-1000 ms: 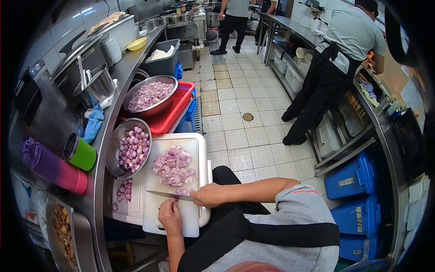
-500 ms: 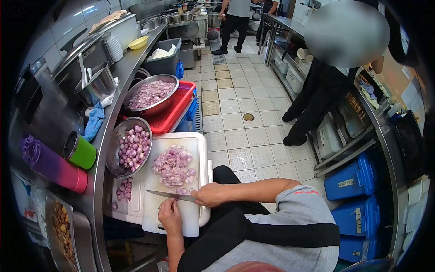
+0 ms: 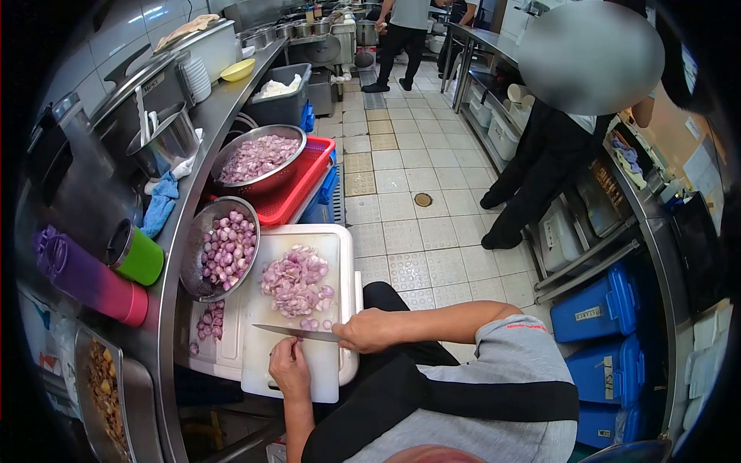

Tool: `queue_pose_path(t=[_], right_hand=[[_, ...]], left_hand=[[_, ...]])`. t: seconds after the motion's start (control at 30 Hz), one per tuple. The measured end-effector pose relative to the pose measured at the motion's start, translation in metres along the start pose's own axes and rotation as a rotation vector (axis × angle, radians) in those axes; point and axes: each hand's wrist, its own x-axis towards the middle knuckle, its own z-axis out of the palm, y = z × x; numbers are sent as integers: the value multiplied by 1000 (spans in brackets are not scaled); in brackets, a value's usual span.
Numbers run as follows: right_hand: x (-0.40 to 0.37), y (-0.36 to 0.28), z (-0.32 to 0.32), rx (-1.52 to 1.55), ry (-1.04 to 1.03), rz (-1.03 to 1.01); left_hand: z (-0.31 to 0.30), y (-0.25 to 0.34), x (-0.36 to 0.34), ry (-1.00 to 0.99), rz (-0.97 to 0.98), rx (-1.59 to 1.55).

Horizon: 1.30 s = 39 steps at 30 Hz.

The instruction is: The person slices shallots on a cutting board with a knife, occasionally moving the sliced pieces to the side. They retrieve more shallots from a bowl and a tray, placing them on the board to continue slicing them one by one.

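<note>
My right hand (image 3: pixel 366 330) is closed round the handle of a kitchen knife (image 3: pixel 297 333), whose blade points left across the white cutting board (image 3: pixel 266 359). Just below the blade, the fingertips of my left hand (image 3: pixel 289 368) pinch a small shallot (image 3: pixel 296 339), mostly covered by fingers and blade. Beyond the knife lies a heap of sliced shallots (image 3: pixel 296 282), with a few loose slices near the blade. A metal colander (image 3: pixel 193 255) of whole peeled shallots (image 3: pixel 229 251) stands left of the board. More whole shallots (image 3: pixel 211 320) lie on the white lid under it.
A metal bowl (image 3: pixel 297 158) of sliced shallots rests over a red basket (image 3: pixel 324 166) ahead. On the left steel counter stand a purple-pink bottle (image 3: pixel 93 282) and a green tumbler (image 3: pixel 141 258). Another person (image 3: pixel 540 162) stands at the right counter, above blue bins (image 3: pixel 594 309).
The knife and my right hand have shifted slightly to the right. My left hand stays in nearly the same place on the board.
</note>
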Motion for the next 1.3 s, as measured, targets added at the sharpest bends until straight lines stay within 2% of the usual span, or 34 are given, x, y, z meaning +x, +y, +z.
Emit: queue_pose_path(t=[0.03, 0.1, 0.2, 0.27, 0.37, 0.47, 0.63, 1.3], right_hand=[[8, 1, 8, 0, -2, -3], [23, 9, 29, 24, 131, -65], [33, 11, 32, 58, 147, -63], [29, 13, 23, 61, 107, -50], [21, 14, 12, -32, 11, 49], [11, 3, 4, -41, 3, 142], [-9, 2, 0, -12, 85, 51], [-17, 4, -3, 26, 29, 12]], left_hand=[[0, -1, -1, -1, -1, 10], [2, -2, -1, -6, 0, 18], [2, -3, -1, 10, -11, 25], [3, -4, -2, 33, 43, 44], [4, -6, -2, -23, -13, 52], [2, -6, -3, 11, -4, 43], [0, 1, 1, 51, -33, 14], [0, -1, 0, 43, -26, 44]])
